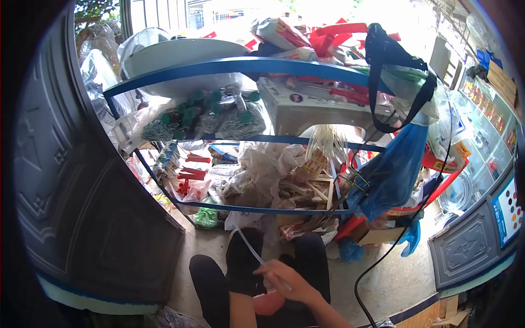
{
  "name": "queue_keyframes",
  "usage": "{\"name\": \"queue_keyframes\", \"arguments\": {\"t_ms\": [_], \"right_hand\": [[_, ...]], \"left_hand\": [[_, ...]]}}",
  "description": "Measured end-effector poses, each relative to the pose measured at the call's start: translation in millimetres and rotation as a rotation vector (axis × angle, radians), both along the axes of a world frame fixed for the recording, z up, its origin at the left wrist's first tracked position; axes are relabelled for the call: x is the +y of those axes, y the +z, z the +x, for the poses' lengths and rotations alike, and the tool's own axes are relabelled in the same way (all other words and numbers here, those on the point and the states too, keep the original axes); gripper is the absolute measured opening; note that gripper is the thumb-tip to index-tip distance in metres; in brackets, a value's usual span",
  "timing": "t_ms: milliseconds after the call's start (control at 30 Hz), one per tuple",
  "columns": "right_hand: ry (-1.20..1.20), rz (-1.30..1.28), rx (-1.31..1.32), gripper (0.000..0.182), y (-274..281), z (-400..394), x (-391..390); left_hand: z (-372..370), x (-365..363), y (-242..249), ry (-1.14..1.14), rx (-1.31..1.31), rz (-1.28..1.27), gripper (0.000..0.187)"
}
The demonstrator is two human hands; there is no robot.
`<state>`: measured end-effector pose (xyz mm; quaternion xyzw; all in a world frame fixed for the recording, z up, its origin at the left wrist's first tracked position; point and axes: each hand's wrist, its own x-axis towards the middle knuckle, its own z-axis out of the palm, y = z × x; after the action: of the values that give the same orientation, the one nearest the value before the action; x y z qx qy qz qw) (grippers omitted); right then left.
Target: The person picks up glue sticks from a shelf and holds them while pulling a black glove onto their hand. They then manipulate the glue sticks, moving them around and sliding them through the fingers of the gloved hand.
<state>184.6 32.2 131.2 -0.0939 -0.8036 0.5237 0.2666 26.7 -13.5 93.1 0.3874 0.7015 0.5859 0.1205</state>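
A thin, pale, flexible strip (pixel 249 247) slants from beside a white plastic piece near the rack's foot down to my lap. My right hand (pixel 287 280) is closed on it near its lower end, fingers pinched around it. Just below and to the left lies my left hand (pixel 268 302), overlapped by the right one, so its fingers are mostly hidden. Both hands are low over my dark-clothed legs (pixel 311 259).
A blue metal rack (pixel 262 65) stands before me, loaded with bags, red plastic pieces and green-capped items. A blue bag (pixel 391 169) hangs at its right. A black cable (pixel 377 262) drops past my right side. Dark panelled doors (pixel 93 191) stand on the left.
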Motion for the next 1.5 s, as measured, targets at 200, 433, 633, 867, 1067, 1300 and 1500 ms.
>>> {"name": "queue_keyframes", "arguments": {"t_ms": [200, 433, 633, 867, 1067, 1300, 1500], "right_hand": [[0.023, -0.089, -0.081, 0.028, -6.0, 0.3, -12.0], [0.028, -0.206, -0.087, 0.031, -9.6, 1.5, -18.0], [0.052, -0.242, -0.053, 0.034, -9.1, 6.9, -15.9], [0.03, -0.417, -0.131, 0.051, -15.2, 20.6, -5.3], [0.001, -0.622, 0.011, 0.057, -25.9, 27.5, 0.6], [0.017, -0.5, -0.091, 0.056, -10.0, 22.3, -3.2], [0.001, -0.509, -0.127, 0.052, -14.6, 22.0, -8.5]], "left_hand": [[-13.9, 3.5, 11.6, 0.101, 0.767, -0.246, 0.04], [-8.0, -6.4, -12.1, -0.085, -1.243, 0.559, 0.022], [-13.8, 5.2, -22.7, 0.238, -0.168, 0.439, 0.015], [-13.5, -7.7, -8.5, 0.025, -1.228, 0.586, 0.017], [-20.1, -17.1, -18.0, 0.027, -1.328, 0.725, 0.013], [-14.2, -17.8, -15.9, 0.464, 0.144, -0.02, 0.021], [-5.0, -20.8, 10.3, 0.365, 0.183, -0.038, 0.015]]}}
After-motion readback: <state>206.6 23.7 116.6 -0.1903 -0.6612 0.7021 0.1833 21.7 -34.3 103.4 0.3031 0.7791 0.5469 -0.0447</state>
